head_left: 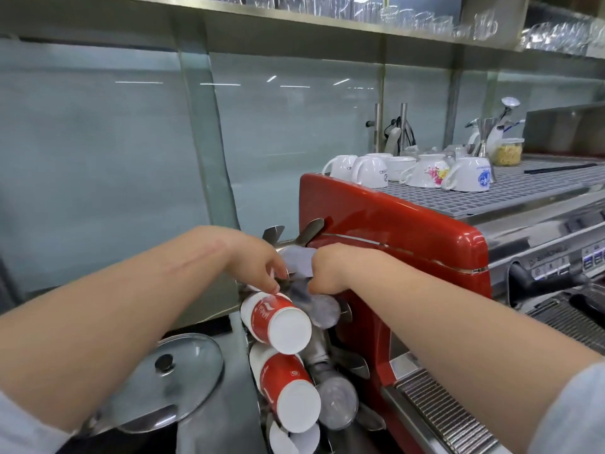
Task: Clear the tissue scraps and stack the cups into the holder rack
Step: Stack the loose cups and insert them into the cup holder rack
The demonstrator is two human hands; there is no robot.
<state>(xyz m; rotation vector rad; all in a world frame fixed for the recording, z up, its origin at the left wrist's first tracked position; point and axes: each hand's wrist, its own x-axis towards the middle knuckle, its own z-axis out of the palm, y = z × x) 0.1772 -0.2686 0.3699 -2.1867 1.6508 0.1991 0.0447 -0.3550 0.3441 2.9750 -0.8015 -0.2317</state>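
Note:
A metal cup holder rack (327, 352) stands beside the red espresso machine, with stacks lying in it bottom-out. An upper stack of red-and-white paper cups (276, 321) rests just under my left hand (258, 262), whose fingertips touch its top. A second red-and-white stack (289, 389) lies below, with clear plastic cups (337, 403) to its right. My right hand (329, 268) is closed around a pale clear cup or scrap (298, 263) held between both hands; what it is exactly is too blurred to tell. More white cups (294, 439) sit lowest.
The red espresso machine (393, 231) fills the right, with upturned white ceramic cups (415, 172) on its top grille and a drip tray (442, 417) low down. A glass pot lid (170, 378) sits at lower left. A glass wall panel stands behind; glasses hang above.

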